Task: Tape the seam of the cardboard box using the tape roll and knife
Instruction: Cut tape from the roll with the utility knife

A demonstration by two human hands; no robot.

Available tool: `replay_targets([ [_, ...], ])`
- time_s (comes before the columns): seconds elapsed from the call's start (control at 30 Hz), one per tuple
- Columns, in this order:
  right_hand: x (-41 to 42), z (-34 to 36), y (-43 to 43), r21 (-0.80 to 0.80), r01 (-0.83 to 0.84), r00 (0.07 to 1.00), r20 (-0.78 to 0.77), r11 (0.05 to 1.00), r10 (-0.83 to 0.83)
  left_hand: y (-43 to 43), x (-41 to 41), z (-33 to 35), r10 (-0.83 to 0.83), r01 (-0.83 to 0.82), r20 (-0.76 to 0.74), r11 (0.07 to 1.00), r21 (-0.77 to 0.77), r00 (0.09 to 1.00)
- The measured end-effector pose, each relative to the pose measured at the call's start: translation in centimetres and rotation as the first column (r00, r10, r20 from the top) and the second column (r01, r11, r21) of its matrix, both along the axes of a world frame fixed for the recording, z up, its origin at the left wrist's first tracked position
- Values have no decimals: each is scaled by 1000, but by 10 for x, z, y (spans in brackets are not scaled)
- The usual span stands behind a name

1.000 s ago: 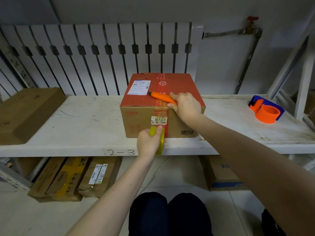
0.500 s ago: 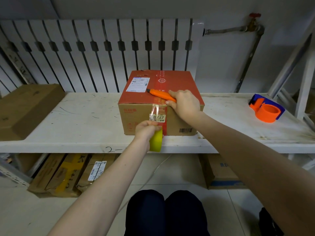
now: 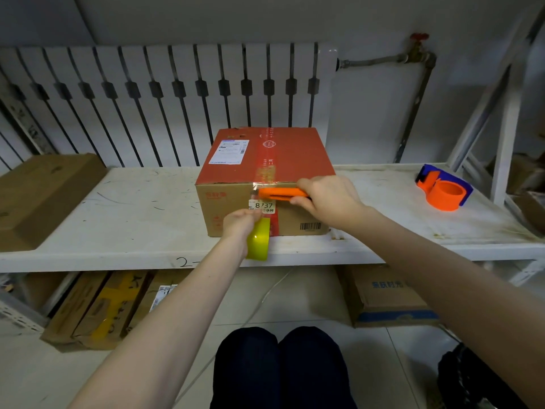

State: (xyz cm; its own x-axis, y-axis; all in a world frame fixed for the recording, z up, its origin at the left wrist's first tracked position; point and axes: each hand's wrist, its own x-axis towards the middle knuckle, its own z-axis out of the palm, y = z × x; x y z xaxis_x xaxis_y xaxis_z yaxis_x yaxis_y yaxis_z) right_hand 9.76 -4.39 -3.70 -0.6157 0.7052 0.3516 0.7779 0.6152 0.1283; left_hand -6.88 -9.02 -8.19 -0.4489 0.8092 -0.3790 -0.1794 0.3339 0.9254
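Observation:
A cardboard box with a red top stands on the white shelf. Clear tape runs along its top seam and down over the front edge. My left hand grips a yellow tape roll low against the box's front face, with the tape stretched up to the edge. My right hand holds an orange knife level across the front face just under the top edge, its tip at the tape strip.
An orange and blue tape dispenser lies at the shelf's right end. A flat brown box sits at the left. More cartons lie under the shelf, and a radiator stands behind.
My right hand has brought the knife down from the box's top to the front face, just below the edge. My left hand keeps the roll low in front of the box.

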Motion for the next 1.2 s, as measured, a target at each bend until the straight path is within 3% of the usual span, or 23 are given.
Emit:
replay_targets([
  [0.33, -4, 16, -22, 119, 54, 968, 239, 991, -82, 1, 1, -4, 11, -14, -112, 1000, -26, 994],
  [0.6, -28, 27, -32, 184, 193, 851, 457, 964, -258, 6, -1, -3, -2, -9, -156, 998, -67, 988],
  [0.67, -21, 28, -32, 149, 209, 880, 402, 967, -252, 7, -2, -3, -6, -6, -173, 998, -66, 985],
  [0.8, -5, 42, -34, 125, 159, 975, 134, 979, -176, 9, -3, 0, -26, 11, -187, 997, -83, 982],
  [0.93, 0, 44, -26, 165, 246, 964, -149, 955, -222, 10, -4, 0, -41, 20, -196, 994, -107, 980],
  [1.2, -22, -5, 31, 47, 321, 944, -93, 946, -316, 11, -11, 3, -84, 59, -239, 992, -109, 967],
])
